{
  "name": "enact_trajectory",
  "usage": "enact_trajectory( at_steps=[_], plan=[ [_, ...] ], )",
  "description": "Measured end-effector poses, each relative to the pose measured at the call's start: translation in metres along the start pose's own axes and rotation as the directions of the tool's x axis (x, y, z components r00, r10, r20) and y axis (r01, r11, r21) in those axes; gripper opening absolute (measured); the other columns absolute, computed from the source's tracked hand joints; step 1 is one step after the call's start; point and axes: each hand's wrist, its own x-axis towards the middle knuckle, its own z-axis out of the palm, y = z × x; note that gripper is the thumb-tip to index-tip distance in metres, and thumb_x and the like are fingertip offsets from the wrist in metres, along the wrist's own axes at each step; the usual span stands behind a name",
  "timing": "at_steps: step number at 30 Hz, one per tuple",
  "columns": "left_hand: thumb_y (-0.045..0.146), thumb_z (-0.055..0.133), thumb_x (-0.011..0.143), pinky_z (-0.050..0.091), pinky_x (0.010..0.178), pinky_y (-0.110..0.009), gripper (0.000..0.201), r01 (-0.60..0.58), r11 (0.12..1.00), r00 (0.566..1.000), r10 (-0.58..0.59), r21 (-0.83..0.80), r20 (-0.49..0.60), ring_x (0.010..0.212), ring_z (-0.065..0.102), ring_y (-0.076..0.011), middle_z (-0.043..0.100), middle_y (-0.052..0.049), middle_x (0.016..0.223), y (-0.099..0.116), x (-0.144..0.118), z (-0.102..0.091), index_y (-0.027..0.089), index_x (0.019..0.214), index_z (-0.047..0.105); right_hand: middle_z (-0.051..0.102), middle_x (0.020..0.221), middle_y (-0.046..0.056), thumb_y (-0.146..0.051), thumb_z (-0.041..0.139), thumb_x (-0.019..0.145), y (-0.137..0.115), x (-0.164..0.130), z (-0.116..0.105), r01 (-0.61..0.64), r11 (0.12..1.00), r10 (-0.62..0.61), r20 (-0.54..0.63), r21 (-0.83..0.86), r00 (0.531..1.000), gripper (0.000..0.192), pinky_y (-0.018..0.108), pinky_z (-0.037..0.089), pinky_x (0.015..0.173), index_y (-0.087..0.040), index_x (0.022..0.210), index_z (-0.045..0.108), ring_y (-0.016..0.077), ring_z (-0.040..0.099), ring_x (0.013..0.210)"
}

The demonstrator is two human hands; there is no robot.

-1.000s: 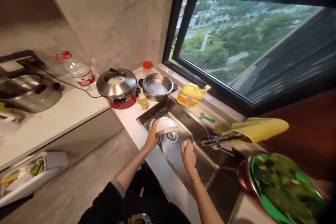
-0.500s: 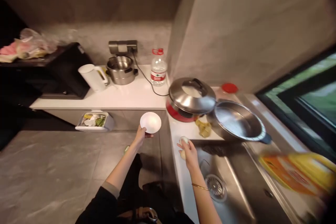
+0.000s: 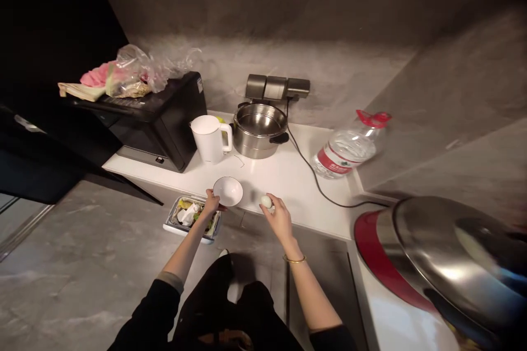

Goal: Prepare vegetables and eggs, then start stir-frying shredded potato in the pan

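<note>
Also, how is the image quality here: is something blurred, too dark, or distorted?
Head view: the water bottle and the steel lid at right are smeared by motion blur; the upper left corner is nearly black; the white counter is brightly lit; the bowl in the left hand and the egg in the right hand stay fairly sharp.

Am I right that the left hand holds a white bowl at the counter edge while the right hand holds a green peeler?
Not quite. In the head view the left hand does hold the white bowl at the counter edge, but the right hand holds a pale egg, not a green peeler.
</note>
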Motion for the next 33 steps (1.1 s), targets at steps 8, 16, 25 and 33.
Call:
enact_trajectory(
  at_steps=[8, 16, 25, 33],
  plan=[
    [0.017, 0.044, 0.081, 0.056, 0.049, -0.037, 0.033, 0.049, 0.997, 0.999, -0.048, 0.052, -0.008, 0.047, 0.057, -0.0108, 0.052, -0.010, 0.095, 0.007, 0.061, -0.039, 0.018, 0.109, 0.027, 0.060, 0.106, 0.012, -0.040, 0.054, 0.080, -0.005, 0.033, 0.068, -0.043, 0.990, 0.028, 0.113, 0.135, 0.993, 0.037, 0.037, 0.048, 0.083, -0.017, 0.108, 0.060, 0.0238, 0.059, 0.096],
    [0.020, 0.040, 0.084, 0.056, 0.050, -0.035, 0.030, 0.011, 0.987, 1.000, -0.015, 0.158, 0.023, 0.047, 0.059, -0.0130, 0.059, -0.009, 0.091, 0.007, 0.082, -0.062, 0.017, 0.113, 0.034, 0.064, 0.102, 0.012, -0.043, 0.062, 0.070, -0.022, 0.032, 0.128, -0.395, 0.789, 0.318, 0.237, 0.472, 0.918, 0.052, 0.032, 0.052, 0.063, -0.015, 0.114, 0.056, 0.0185, 0.062, 0.074],
    [0.014, 0.037, 0.083, 0.052, 0.050, -0.032, 0.039, -0.063, 0.907, 0.995, 0.027, 0.416, 0.093, 0.045, 0.059, -0.0162, 0.064, -0.012, 0.085, 0.020, 0.103, -0.077, 0.013, 0.122, 0.039, 0.060, 0.119, 0.014, -0.040, 0.057, 0.080, -0.057, 0.027, 0.154, -0.254, 0.856, 0.258, 0.055, 0.451, 0.965, 0.044, 0.037, 0.046, 0.091, -0.015, 0.116, 0.058, 0.0229, 0.056, 0.108],
    [0.004, 0.039, 0.078, 0.047, 0.088, -0.039, 0.043, -0.245, 0.789, 0.968, 0.233, 0.564, 0.094, 0.104, 0.058, -0.0267, 0.056, -0.021, 0.114, 0.009, 0.114, -0.072, 0.009, 0.120, 0.037, 0.059, 0.121, 0.016, -0.041, 0.051, 0.084, -0.069, 0.020, 0.181, -0.298, 0.909, 0.354, -0.162, 0.292, 0.921, 0.050, 0.036, 0.051, 0.082, -0.015, 0.127, 0.050, 0.0228, 0.061, 0.099]
  ],
)
